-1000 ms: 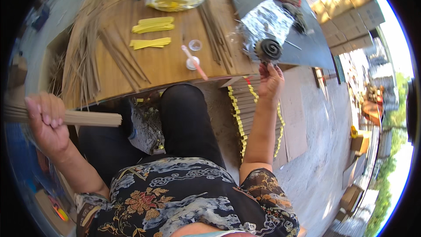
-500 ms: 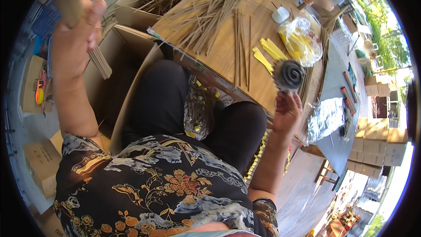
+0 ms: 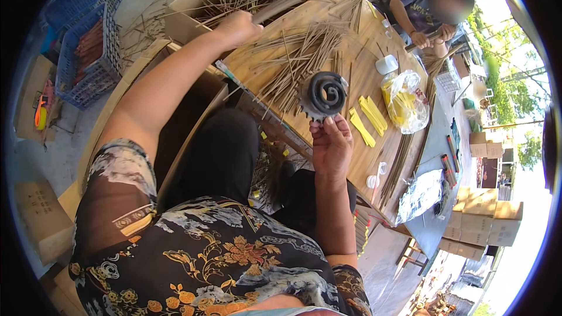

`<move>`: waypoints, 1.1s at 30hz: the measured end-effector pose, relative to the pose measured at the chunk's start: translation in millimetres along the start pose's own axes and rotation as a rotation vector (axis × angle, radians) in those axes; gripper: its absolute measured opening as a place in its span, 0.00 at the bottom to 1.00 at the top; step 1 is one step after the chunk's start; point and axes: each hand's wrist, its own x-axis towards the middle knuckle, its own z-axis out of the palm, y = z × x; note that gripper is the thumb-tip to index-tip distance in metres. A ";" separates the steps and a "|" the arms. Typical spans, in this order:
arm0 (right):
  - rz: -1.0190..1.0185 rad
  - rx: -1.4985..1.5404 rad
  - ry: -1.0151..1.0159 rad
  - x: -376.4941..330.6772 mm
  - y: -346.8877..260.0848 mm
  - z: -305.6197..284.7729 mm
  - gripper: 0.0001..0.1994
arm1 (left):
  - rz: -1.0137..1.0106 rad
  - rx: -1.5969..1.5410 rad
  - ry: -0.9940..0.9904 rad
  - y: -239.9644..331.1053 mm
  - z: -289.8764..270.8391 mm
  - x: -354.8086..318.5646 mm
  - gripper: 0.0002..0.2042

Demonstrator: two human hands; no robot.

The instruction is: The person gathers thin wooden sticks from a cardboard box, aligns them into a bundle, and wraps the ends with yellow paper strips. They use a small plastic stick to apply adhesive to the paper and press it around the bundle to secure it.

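Fingers of the right hand pinch a spiral disc at centre; the left hand, upper left, grips a stick bundle that may scatter if loosened.

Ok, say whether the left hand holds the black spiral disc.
No, the right hand holds the black spiral disc by its edge.

This is a workshop, open to daylight on the right, where greenery shows at the far side. Sticks lie heaped on a wooden table, with yellow strips and a plastic bag right of them. A co-worker is busy at the far edge. On the left, blue crates stand on the littered floor; cartons are stacked on the right
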 end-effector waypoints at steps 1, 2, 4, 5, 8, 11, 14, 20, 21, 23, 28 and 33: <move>-0.009 -0.009 0.004 -0.8 -1.3 1.1 0.04 | 0.020 0.103 0.024 -4.1 9.7 11.8 0.18; -0.019 -0.018 0.009 -1.9 -2.7 1.0 0.04 | 0.040 0.206 0.048 -10.9 20.7 23.2 0.19; -0.029 -0.036 0.022 -3.5 -6.6 -5.8 0.06 | 0.030 0.229 0.047 -7.2 34.1 22.5 0.20; -0.040 -0.044 0.030 -3.7 -9.4 -7.5 0.06 | -0.007 0.237 0.002 -3.5 39.0 23.9 0.20; -0.069 -0.046 0.033 -4.5 -16.5 -14.9 0.07 | -0.051 0.195 -0.129 14.4 47.1 8.6 0.19; -0.109 -0.030 0.049 -5.3 -20.8 -27.5 0.09 | -0.161 -0.122 -0.274 39.2 55.8 -9.9 0.14; -0.120 -0.009 0.093 -9.9 -27.6 -27.9 0.06 | -0.235 -0.151 -0.289 49.9 66.5 -8.5 0.10; -0.161 -0.024 0.098 -17.9 -36.5 -41.7 0.09 | -0.118 -0.168 -0.304 68.1 114.0 -1.1 0.09; -0.171 -0.020 0.101 -19.1 -36.5 -44.4 0.11 | -0.140 -0.151 -0.337 76.8 116.1 -3.2 0.09; -0.182 -0.024 0.106 -19.7 -38.4 -42.8 0.11 | -0.155 -0.125 -0.413 90.2 112.7 -6.1 0.13; -0.148 -0.072 0.112 -12.4 -33.9 -35.2 0.09 | -0.115 -0.150 -0.400 81.0 90.5 -6.9 0.13; -0.049 -0.058 0.067 15.8 -3.3 -15.7 0.07 | -0.114 -0.415 -0.314 37.7 30.1 -9.4 0.15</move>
